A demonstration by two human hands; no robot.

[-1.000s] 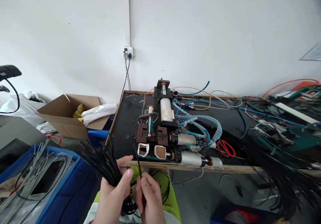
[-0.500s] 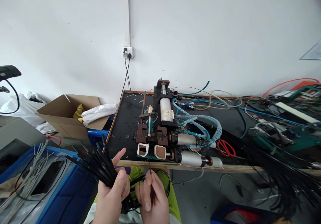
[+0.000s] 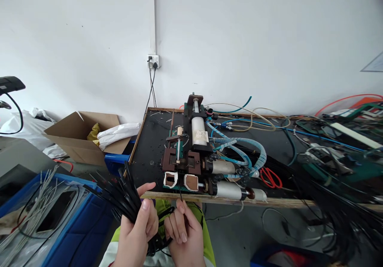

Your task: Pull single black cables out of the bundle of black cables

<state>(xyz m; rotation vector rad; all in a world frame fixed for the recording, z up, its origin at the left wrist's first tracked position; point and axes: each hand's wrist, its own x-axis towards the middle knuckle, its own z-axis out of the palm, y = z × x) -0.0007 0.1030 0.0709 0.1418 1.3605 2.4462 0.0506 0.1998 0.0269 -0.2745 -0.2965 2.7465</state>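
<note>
My left hand (image 3: 139,225) is closed around a bundle of black cables (image 3: 125,199), whose ends fan out up and to the left; the index finger sticks out. Beside it, my right hand (image 3: 184,227) pinches a single thin black cable (image 3: 180,194) between thumb and fingertips. That cable points up toward the gap between two white-edged jaw pads (image 3: 191,182) at the front of a pneumatic machine (image 3: 199,130). Whether its tip is inside the gap I cannot tell. Coiled black cable hangs below and between both hands.
A wooden-edged black bench (image 3: 155,139) carries the machine, with blue air hoses (image 3: 259,151) and a red coil (image 3: 271,178) at its right. Black cables (image 3: 338,219) droop over the front edge. At left are a blue bin (image 3: 80,223) with pale wires and a cardboard box (image 3: 68,139).
My right hand has moved slightly up toward the jaw pads, taking the pinched cable with it. The left hand and its bundle have shifted slightly right.
</note>
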